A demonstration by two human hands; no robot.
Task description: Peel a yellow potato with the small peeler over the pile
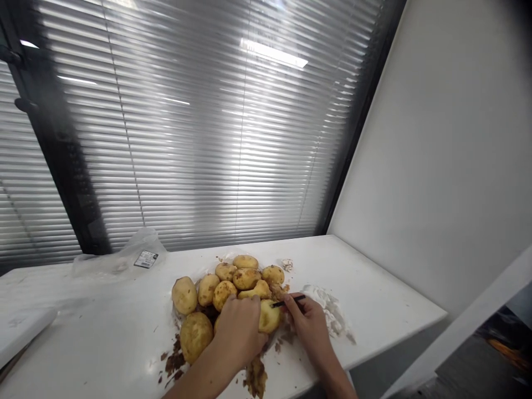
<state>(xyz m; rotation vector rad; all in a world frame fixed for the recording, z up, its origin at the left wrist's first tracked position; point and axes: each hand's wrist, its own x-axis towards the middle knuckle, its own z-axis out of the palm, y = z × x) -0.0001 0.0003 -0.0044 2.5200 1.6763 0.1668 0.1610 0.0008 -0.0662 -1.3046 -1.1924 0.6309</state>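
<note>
Left hand (239, 327) wraps a potato (269, 317), right hand (310, 324) pinches a peeler (288, 302) near the counter (374, 299) edge; blade could slip toward left fingers.

On the white table (374, 288) lie ten potatoes in one heap: nine loose potatoes (245, 279) sit in the pile, and one partly peeled potato (269, 317) sits at its near right edge under the two hands, the left hand (239, 331) and the right hand (310, 327). There is one black peeler (288, 302), one clear plastic bag (124, 256) at the far left carrying one label (146, 259), and one white board (20, 327) at the near left edge. Peelings gather in two brown piles, one (173, 363) near left of the heap and one (256, 378) at the near table edge, and the window behind has one set of blinds (199, 127).
</note>
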